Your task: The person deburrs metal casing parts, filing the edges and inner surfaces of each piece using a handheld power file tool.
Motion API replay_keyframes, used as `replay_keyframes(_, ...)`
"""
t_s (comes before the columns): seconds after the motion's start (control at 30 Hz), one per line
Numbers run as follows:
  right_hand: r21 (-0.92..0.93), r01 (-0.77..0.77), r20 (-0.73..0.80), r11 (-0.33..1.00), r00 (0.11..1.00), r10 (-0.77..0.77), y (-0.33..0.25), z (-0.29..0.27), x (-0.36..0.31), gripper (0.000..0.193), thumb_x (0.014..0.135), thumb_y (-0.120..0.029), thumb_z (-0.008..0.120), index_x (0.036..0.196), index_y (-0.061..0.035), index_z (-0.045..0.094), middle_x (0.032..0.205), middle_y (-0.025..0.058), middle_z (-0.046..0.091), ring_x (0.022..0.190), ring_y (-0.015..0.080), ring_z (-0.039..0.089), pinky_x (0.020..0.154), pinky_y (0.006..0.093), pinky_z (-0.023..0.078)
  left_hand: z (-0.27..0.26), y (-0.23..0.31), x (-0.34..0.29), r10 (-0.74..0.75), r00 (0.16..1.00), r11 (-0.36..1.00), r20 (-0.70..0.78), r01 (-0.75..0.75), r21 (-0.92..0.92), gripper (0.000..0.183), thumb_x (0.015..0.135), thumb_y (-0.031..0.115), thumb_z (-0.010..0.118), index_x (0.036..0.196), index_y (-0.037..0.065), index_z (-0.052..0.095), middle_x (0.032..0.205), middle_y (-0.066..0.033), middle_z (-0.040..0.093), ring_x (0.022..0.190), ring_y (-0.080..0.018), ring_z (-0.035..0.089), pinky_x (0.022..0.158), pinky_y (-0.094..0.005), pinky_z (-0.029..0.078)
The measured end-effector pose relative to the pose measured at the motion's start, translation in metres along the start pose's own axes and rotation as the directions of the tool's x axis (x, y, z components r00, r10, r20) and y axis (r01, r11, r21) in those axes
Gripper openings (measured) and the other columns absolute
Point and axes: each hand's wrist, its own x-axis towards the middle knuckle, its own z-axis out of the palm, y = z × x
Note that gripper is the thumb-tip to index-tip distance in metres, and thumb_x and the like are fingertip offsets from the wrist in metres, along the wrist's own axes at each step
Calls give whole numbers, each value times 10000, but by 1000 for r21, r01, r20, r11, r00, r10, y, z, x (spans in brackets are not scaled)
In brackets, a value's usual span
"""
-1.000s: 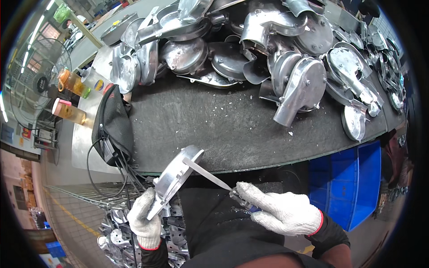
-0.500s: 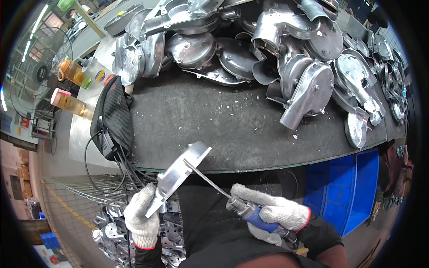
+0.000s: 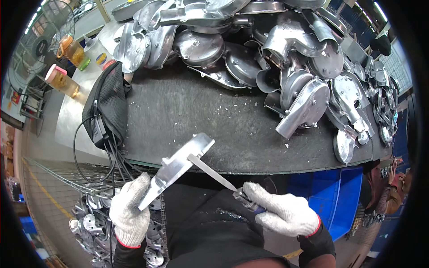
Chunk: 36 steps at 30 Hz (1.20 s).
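Note:
My left hand (image 3: 129, 211), in a white knitted glove with a red cuff edge, is closed on the lower end of a shiny cast metal housing (image 3: 179, 161). The housing tilts up and to the right, before the bench's front edge. In my gloved right hand (image 3: 288, 214) is a powered file with a long flat blade (image 3: 213, 173); its blue body is mostly hidden by the fingers. The blade's tip meets the housing's edge near the upper end; I cannot tell how firmly it touches.
Similar metal housings (image 3: 201, 48) lie heaped along the back and right of the dark bench mat (image 3: 178, 107). A black mesh bag (image 3: 107, 105) with cables and two bottles (image 3: 62, 80) stand left. Small castings (image 3: 91, 223) fill a wire basket below; a blue bin (image 3: 328, 192) is at right.
The file has turned, so its blade now shows its broad flat side. Both hands and the housing have shifted slightly, and the view has moved a little.

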Motion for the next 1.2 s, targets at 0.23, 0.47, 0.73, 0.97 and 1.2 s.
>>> replay_keyframes(0.23,312,-576,405,756,800,442,-4,-8,0,768,914,-273,688,1612,-116,407,1131,149,755,791,226,748,783,317,587,-4,7,4,-3,1000,999,29,1,46,527,716,-156,678,1190,62,757,1038,-146,768,892,-301,760,789,-337,601)
replay_keyframes(0.47,-566,-213,-23,796,970,244,-22,5,-3,681,822,-286,805,1472,-260,605,802,61,623,539,236,638,495,360,516,-6,16,7,-67,996,997,51,66,28,502,732,-111,716,1193,84,751,961,-114,747,791,-281,738,701,-346,577)
replay_keyframes(0.73,-606,-239,-175,759,970,166,-13,7,-9,626,829,-242,805,1434,-250,644,801,58,622,516,233,610,493,341,503,-5,23,10,-18,999,990,42,12,137,467,745,-60,748,1182,105,751,939,-103,735,783,-297,746,677,-360,580)
replay_keyframes(0.97,-55,83,-145,995,985,-90,8,-4,4,792,952,-266,705,1653,-222,340,812,60,645,538,178,605,549,282,520,-7,27,11,-69,993,967,92,44,250,475,746,-38,756,1191,127,748,917,-95,718,759,-319,743,648,-380,576)
replay_keyframes(1.2,475,-610,406,634,791,457,8,-12,-11,789,972,-163,574,1677,-102,225,870,61,660,679,118,631,680,269,541,-14,54,19,-195,963,947,185,136,291,410,786,-106,702,1149,79,749,1023,-127,752,931,-301,762,796,-327,598)
